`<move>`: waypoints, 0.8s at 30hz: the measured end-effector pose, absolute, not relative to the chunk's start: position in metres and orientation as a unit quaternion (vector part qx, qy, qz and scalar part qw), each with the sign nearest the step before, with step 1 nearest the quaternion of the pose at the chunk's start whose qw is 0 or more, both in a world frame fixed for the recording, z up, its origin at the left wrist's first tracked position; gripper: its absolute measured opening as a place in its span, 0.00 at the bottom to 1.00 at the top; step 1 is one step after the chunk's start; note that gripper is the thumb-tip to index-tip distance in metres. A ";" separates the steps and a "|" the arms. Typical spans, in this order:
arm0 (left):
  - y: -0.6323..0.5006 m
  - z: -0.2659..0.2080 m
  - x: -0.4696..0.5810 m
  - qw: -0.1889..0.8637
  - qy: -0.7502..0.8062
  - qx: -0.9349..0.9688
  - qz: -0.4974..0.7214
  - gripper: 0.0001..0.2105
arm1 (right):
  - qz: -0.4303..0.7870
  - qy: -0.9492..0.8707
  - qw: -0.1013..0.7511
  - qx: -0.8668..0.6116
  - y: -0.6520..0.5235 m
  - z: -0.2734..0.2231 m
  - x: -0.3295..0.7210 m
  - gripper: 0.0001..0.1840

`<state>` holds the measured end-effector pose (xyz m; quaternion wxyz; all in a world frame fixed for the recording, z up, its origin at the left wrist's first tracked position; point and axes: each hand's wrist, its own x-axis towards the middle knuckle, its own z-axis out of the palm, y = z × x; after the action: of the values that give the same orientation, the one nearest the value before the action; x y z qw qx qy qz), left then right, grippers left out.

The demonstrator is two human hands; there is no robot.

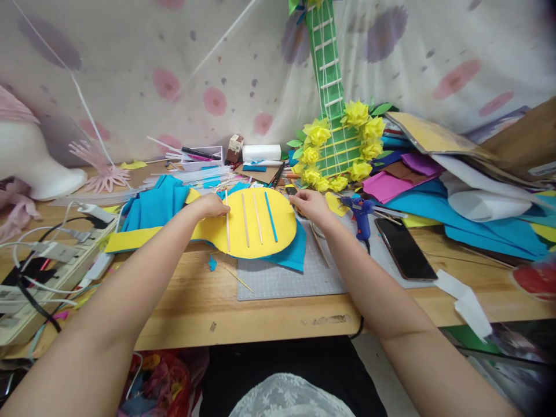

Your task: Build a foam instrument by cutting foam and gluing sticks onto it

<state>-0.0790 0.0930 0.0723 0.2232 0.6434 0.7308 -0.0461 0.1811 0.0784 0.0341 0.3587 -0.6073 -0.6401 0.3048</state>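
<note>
A yellow guitar-shaped cutout lies on the bench, its long neck pointing left. Across its body run several thin sticks: pale ones, such as the stick, and one blue stick. My left hand grips the cutout's upper left edge, fingertips beside the leftmost pale stick. At the right edge of the body, my right hand is closed with its fingertips pinched on the rim. Blue sheet shows beneath the cutout, over a grey cutting mat.
A blue glue gun and a phone lie right of my right hand. Behind stands a green guitar model with yellow flowers. Coloured sheets pile up at right; a power strip with cables is at left.
</note>
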 end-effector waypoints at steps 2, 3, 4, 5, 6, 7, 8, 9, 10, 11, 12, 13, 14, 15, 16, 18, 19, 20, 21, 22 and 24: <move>0.093 0.073 -0.079 0.225 0.730 0.644 -0.047 0.09 | 0.298 -0.621 0.408 -0.599 0.075 0.026 0.184 0.17; 0.093 0.072 -0.079 0.225 0.729 0.644 -0.048 0.09 | 0.295 -0.607 0.437 -0.596 0.073 0.022 0.185 0.17; 0.093 0.072 -0.079 0.224 0.728 0.646 -0.050 0.09 | 0.289 -0.590 0.466 -0.593 0.071 0.018 0.187 0.17; 0.094 0.072 -0.079 0.222 0.728 0.647 -0.052 0.09 | 0.281 -0.575 0.491 -0.591 0.069 0.015 0.189 0.16; 0.094 0.071 -0.079 0.221 0.728 0.647 -0.053 0.09 | 0.269 -0.564 0.512 -0.590 0.067 0.012 0.192 0.16; 0.095 0.071 -0.080 0.221 0.728 0.647 -0.053 0.08 | 0.254 -0.556 0.525 -0.592 0.066 0.010 0.194 0.16; 0.095 0.070 -0.080 0.222 0.728 0.646 -0.050 0.08 | 0.240 -0.553 0.532 -0.594 0.065 0.008 0.197 0.16; 0.096 0.069 -0.080 0.225 0.729 0.645 -0.046 0.08 | 0.227 -0.553 0.534 -0.598 0.065 0.006 0.199 0.16; 0.097 0.069 -0.081 0.229 0.729 0.644 -0.042 0.07 | 0.217 -0.554 0.533 -0.602 0.065 0.005 0.201 0.15; 0.097 0.068 -0.081 0.232 0.729 0.643 -0.040 0.07 | 0.209 -0.556 0.529 -0.606 0.065 0.004 0.202 0.16; 0.098 0.068 -0.081 0.234 0.729 0.642 -0.040 0.07 | 0.204 -0.558 0.524 -0.610 0.065 0.003 0.202 0.16; 0.098 0.067 -0.081 0.234 0.729 0.642 -0.040 0.07 | 0.200 -0.561 0.518 -0.613 0.065 0.001 0.202 0.16; 0.099 0.067 -0.082 0.234 0.729 0.642 -0.039 0.07 | 0.198 -0.564 0.513 -0.616 0.065 0.000 0.201 0.16; 0.100 0.067 -0.082 0.234 0.729 0.642 -0.039 0.07 | 0.198 -0.568 0.508 -0.617 0.064 -0.001 0.199 0.16; 0.100 0.067 -0.082 0.234 0.730 0.642 -0.038 0.07 | 0.199 -0.572 0.504 -0.616 0.063 -0.003 0.197 0.16; 0.101 0.067 -0.084 0.236 0.731 0.639 -0.036 0.08 | 0.200 -0.583 0.498 -0.611 0.062 -0.005 0.194 0.15; 0.101 0.067 -0.084 0.240 0.732 0.637 -0.033 0.08 | 0.198 -0.589 0.496 -0.607 0.061 -0.006 0.192 0.15; 0.102 0.067 -0.085 0.243 0.733 0.634 -0.033 0.08 | 0.195 -0.593 0.495 -0.604 0.061 -0.007 0.192 0.15; 0.102 0.067 -0.086 0.247 0.734 0.632 -0.034 0.08 | 0.192 -0.596 0.496 -0.602 0.061 -0.007 0.191 0.15; 0.102 0.067 -0.087 0.249 0.736 0.629 -0.034 0.07 | 0.190 -0.596 0.499 -0.600 0.061 -0.008 0.191 0.15; 0.102 0.068 -0.088 0.251 0.740 0.624 -0.032 0.07 | 0.191 -0.590 0.506 -0.599 0.062 -0.008 0.193 0.16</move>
<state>-0.0877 0.1021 0.0682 0.2515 0.6236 0.7395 -0.0316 0.1925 0.0621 -0.0085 0.5062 -0.5992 -0.5902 0.1907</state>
